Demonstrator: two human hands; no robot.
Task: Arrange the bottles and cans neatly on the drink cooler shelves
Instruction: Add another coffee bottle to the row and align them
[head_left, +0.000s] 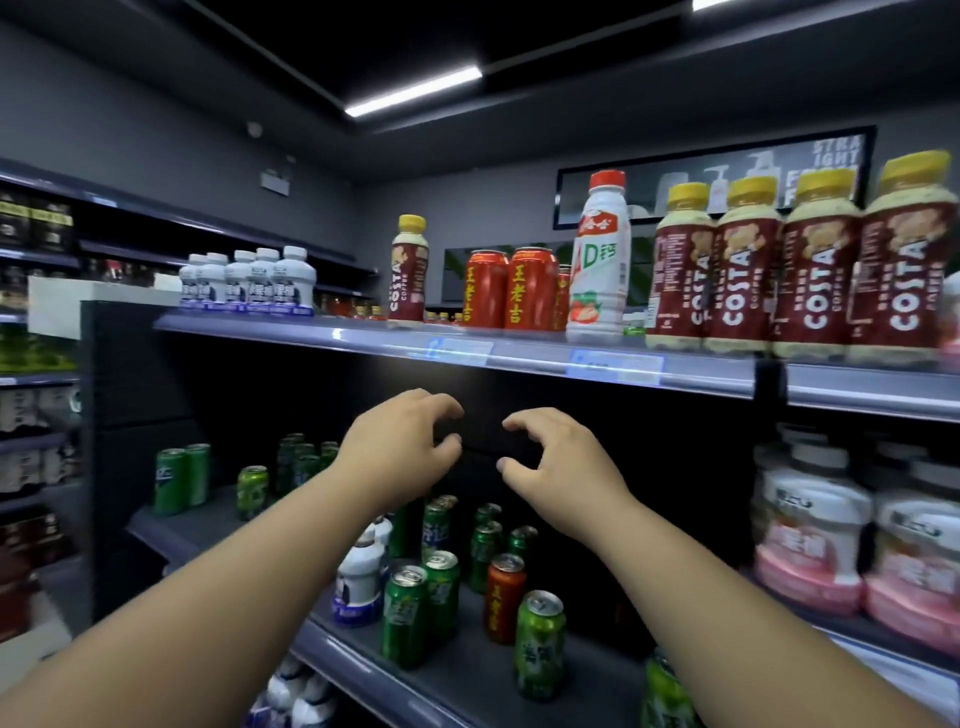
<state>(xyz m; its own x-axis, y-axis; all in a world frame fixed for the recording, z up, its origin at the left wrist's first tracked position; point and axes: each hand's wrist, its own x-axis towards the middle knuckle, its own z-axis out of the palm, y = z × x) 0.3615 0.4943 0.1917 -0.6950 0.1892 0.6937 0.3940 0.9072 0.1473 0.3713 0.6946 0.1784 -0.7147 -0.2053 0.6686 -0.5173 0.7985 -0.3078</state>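
Left hand (400, 457) and right hand (563, 470) hover below grey shelf (519, 358).

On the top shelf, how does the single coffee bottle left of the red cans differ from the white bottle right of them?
The coffee bottle has a yellow cap; the white bottle has a red cap. The coffee bottle wears a dark red label with white letters; the white bottle is white with a strawberry picture. The white bottle looks taller than the coffee bottle. Both stand upright on the top shelf, beside the red cans.
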